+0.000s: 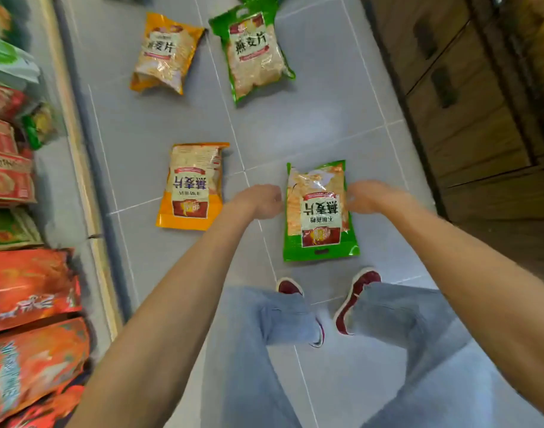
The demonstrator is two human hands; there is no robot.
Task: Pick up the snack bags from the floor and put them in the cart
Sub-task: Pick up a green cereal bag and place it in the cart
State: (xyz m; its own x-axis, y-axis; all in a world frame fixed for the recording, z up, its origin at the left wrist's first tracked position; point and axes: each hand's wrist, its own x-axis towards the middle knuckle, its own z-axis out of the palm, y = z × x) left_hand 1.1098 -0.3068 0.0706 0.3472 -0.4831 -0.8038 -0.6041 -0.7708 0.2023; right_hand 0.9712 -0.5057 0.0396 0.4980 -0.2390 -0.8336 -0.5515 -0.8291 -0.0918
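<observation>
Four snack bags lie on the grey tiled floor. The nearest is a green bag (318, 211), flat on the floor just in front of my feet. My left hand (259, 200) hangs at its left edge with fingers curled; contact is unclear. My right hand (368, 197) is at its right edge, fingers curled onto the edge. An orange bag (192, 186) lies to the left of the green one. Farther away lie a second orange bag (165, 52) and a second green bag (255, 50). No cart is in view.
A shelf (79, 168) of packaged goods runs along the left side, with red and orange packs (29, 288) sticking out. Brown cardboard boxes (468, 103) are stacked on the right. My red shoes (354, 301) stand just behind the near green bag.
</observation>
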